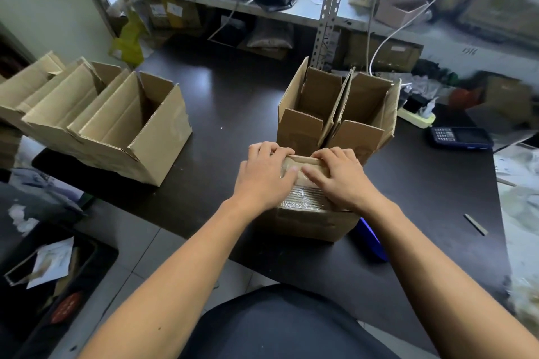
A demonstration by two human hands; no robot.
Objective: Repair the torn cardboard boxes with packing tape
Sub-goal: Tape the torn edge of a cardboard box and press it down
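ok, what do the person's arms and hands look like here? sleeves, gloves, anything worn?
Both forearms are bare up to the bottom edge of the picture: no sleeves in view. The left hand and right hand wear no gloves, and no rings, watch or wristband show. A dark garment covers the lap.

place: stockroom/packing room | cues: metal shelving (pixel 326 9) with bagged goods, open cardboard boxes (pixel 116 128) on dark table (pixel 233 102)
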